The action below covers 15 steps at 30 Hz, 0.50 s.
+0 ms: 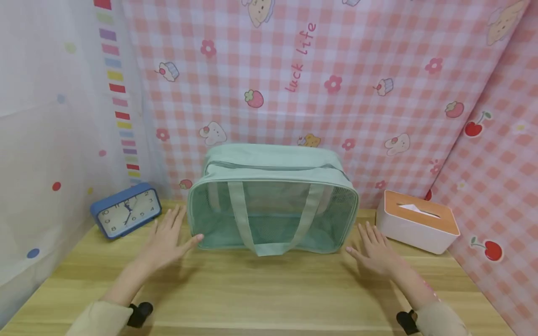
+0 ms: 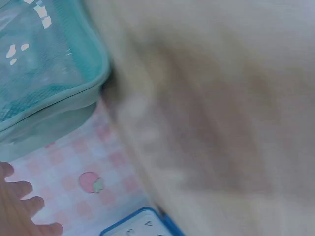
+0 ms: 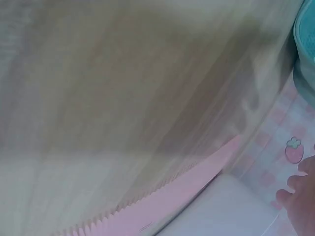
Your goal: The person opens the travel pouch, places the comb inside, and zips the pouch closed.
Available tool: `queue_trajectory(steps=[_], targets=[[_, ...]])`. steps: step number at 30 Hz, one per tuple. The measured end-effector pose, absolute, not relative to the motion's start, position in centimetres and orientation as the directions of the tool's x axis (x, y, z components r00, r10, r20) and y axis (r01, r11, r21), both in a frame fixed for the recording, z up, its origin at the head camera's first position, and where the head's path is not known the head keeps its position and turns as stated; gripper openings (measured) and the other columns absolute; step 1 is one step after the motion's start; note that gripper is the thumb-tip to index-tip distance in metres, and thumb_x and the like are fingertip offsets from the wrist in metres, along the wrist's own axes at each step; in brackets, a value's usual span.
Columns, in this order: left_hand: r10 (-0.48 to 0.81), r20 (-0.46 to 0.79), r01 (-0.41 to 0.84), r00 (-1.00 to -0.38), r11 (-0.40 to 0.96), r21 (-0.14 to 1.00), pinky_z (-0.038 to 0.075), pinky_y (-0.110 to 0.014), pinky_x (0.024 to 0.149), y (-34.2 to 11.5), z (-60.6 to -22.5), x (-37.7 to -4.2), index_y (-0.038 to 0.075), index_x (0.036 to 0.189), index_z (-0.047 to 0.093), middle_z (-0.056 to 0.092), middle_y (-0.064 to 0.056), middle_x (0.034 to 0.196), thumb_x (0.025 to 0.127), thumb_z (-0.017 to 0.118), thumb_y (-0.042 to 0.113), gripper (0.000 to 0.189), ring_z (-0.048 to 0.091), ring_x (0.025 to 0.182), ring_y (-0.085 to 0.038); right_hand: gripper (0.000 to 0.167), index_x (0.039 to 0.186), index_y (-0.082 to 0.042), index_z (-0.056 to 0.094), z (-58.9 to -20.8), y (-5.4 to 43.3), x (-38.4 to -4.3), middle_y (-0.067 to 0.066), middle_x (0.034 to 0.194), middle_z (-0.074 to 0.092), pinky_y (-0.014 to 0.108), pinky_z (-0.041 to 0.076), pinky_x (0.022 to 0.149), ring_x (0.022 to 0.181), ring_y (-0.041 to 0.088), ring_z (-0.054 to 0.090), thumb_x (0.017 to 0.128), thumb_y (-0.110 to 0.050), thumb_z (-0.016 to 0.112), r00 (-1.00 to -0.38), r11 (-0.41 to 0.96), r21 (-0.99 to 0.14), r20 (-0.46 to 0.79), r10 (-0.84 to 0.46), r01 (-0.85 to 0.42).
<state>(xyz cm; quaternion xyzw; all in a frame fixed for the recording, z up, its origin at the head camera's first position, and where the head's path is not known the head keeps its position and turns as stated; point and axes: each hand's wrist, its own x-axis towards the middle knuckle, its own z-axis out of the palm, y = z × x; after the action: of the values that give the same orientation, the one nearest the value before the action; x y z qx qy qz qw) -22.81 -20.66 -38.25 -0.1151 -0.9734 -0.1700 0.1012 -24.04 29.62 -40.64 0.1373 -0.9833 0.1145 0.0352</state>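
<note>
A mint-green bag [image 1: 273, 163] with clear mesh-patterned sides stands upright at the middle of the table, its strap handle [image 1: 271, 249] hanging down the front. My left hand [image 1: 166, 240] is beside the bag's left end, fingers spread and straight, the thumb overlapping its lower corner in the head view. On the other side, my right hand [image 1: 376, 249] is spread too, its thumb close to the bag's lower right corner. Neither hand holds anything. In the left wrist view the bag's rounded corner [image 2: 93, 73] shows above the left fingertips [image 2: 32, 204].
At the back left stands a blue alarm clock [image 1: 128, 212], just beyond the left hand. A white tissue box [image 1: 414, 235] with a wood-coloured top sits right of the right hand. Pink checked cloth [image 1: 277, 60] hangs behind the wooden table [image 1: 269, 298].
</note>
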Motion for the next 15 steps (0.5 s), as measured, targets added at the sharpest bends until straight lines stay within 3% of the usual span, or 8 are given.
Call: queue_trajectory(steps=[4,8,12,15], targets=[[0.180,0.305,0.285,-0.935,0.894,0.345,0.014,-0.069,0.106,-20.4,-36.5,-23.7,-0.001,0.145,0.008,0.012,-0.027,0.150,0.087,0.047,0.058,0.092,0.015,0.135,-0.047,0.080,0.140,0.010,0.020,-40.1,29.9,-25.0,0.036,0.144,0.013,0.067,0.015,0.106,0.131,0.055,0.012,0.092,-0.049,0.043,-0.965,0.939,-0.223,0.101,-0.244,-0.261],[0.154,0.377,0.309,-0.913,0.865,0.395,0.020,-0.066,0.106,-19.7,-34.4,-24.3,0.003,0.146,0.009,0.019,-0.025,0.148,0.088,0.048,0.055,0.088,0.022,0.133,-0.046,0.075,0.139,0.012,0.021,-39.3,30.0,-26.0,0.038,0.143,0.015,0.068,0.018,0.104,0.130,0.056,0.015,0.095,-0.048,0.036,-0.972,0.941,-0.244,0.093,-0.217,-0.234],[0.116,0.465,0.338,-0.878,0.838,0.429,0.036,-0.063,0.096,-18.6,-32.6,-24.5,0.007,0.146,0.015,0.036,-0.023,0.140,0.087,0.054,0.048,0.082,0.038,0.125,-0.042,0.070,0.136,0.017,0.022,-38.3,30.0,-27.1,0.042,0.139,0.019,0.068,0.022,0.103,0.127,0.057,0.020,0.098,-0.042,0.031,-0.968,0.921,-0.299,0.118,-0.223,-0.249],[0.108,0.573,0.407,-0.813,0.809,0.425,0.047,-0.058,0.084,-17.6,-31.7,-24.6,0.008,0.142,0.026,0.044,-0.021,0.134,0.084,0.065,0.032,0.074,0.047,0.116,-0.038,0.063,0.132,0.021,0.024,-37.4,29.8,-28.0,0.045,0.134,0.025,0.066,0.025,0.103,0.124,0.058,0.025,0.100,-0.032,0.030,-0.959,0.878,-0.387,0.157,-0.238,-0.281]])
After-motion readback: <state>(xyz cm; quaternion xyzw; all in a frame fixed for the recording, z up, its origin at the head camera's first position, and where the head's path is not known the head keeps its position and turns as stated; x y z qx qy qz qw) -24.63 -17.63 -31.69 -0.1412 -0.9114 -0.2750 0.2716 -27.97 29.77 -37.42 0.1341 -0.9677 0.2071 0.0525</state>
